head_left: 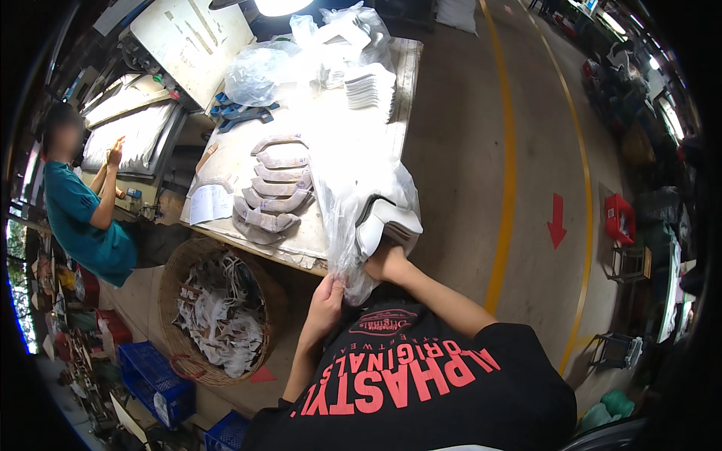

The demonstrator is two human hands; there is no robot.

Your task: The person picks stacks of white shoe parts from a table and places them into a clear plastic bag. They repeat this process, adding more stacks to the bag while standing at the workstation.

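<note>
At the table's near right corner, my right hand [385, 261] is wrapped around the underside of a stack of white curved cut pieces [387, 225]. Some of its fingers are hidden behind the stack. A clear plastic bag [342, 225] surrounds the pieces on the left and at the back. Its edge is pinched by my left hand [327, 299], just below the table's front edge. Left of the bag, several greyish-brown curved pieces [282, 184] lie in a column on the table. Another stack of white pieces [368, 86] stands at the far right of the table.
The white worktable [316, 252] carries crumpled plastic bags [259, 71], blue straps [244, 113] and a paper sheet [210, 204]. A wicker basket of scraps [218, 316] stands at the front left, near blue crates [154, 379]. A person in a teal shirt [86, 214] stands at left.
</note>
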